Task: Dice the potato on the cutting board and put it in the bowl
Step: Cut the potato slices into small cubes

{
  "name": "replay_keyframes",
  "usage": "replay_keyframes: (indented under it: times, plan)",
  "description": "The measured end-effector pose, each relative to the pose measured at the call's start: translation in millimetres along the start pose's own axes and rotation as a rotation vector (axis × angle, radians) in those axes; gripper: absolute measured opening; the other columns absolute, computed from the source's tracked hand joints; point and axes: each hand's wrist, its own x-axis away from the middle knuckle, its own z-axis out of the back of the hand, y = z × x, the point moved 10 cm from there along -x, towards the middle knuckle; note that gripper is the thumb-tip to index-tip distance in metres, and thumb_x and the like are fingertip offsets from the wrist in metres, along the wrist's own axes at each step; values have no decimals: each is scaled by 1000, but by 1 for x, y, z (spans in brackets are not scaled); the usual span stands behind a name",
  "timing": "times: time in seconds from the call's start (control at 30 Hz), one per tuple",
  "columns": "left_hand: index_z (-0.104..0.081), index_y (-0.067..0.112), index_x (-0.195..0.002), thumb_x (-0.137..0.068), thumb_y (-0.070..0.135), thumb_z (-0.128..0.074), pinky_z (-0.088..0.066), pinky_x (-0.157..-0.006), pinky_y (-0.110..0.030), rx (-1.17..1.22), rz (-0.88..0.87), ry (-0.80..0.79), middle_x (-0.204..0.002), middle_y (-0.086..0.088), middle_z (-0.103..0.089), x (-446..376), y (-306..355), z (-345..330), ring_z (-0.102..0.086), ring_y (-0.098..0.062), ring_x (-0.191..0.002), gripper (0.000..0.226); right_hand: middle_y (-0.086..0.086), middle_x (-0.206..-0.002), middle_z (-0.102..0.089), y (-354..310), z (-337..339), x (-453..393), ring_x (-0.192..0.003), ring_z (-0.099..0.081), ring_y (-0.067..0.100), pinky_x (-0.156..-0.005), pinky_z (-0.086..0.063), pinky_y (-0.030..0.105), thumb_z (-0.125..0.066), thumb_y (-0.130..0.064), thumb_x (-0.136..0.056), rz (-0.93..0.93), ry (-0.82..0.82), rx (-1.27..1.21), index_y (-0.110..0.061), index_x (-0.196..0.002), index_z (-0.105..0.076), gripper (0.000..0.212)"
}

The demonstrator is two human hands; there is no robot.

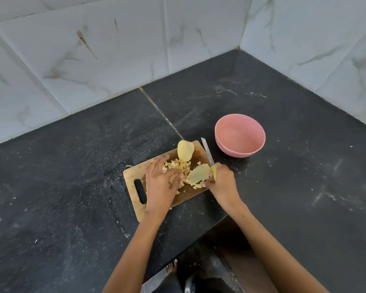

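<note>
Left hand (pixel 160 182) fingers spread over potato cubes (pixel 179 169) on cutting board (pixel 131 178), right hand (pixel 221 182) fingers curled round knife (pixel 207 153), pink bowl (pixel 239 135) nearby on counter (pixel 72 176)

Both forearms are bare, no sleeves, rings or watch showing; bare toes (pixel 171 268) below.

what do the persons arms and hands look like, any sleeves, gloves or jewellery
Both forearms are bare up to the bottom edge of the picture, so no sleeves show. The left hand and the right hand wear no gloves. No rings, bracelets or watch show on either wrist or on the fingers in view. Nothing can be said about clothing above the forearms.
</note>
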Motion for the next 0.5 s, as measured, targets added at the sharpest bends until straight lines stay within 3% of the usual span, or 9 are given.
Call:
replay_keyframes:
  times: [0.1,0.2,0.33,0.5]
  plan:
    - [-77,28,-89,-68,37,-81,-31,-108,-51,-37,-62,-84,-128,-3,-59,4,6,-7,-44,-27,-125,23,7,-115,-59,-4,-4,-7,-105,-60,20,-84,-53,29,-75,-12,-81,16,46,-50,-9,-118,-54,43]
    - [-76,28,-90,-62,42,-84,-29,-106,-48,-96,-125,-171,-126,-4,-59,12,15,-20,-46,-27,-122,32,5,-100,-66,-16,-9,-15,-96,-66,16,-82,-55,27,-72,-7,-82,75,42,-142,-8,-108,-56,30]
    - [-76,27,-80,-65,33,-84,-34,-101,-48,-83,-175,-164,-118,-3,-61,13,29,-27,-48,-25,-116,18,-3,-96,-70,-23,5,-18,-88,-63,2,-81,-47,15,-69,-10,-86,132,80,-177,-11,-101,-59,19]
    - [-74,24,-70,-74,29,-78,-30,-103,-44,-92,-184,-103,-114,-2,-63,10,32,-30,-47,-22,-113,7,5,-101,-65,-12,18,-25,-95,-65,16,-77,-50,23,-59,-8,-92,109,157,-45,-10,-99,-55,9]
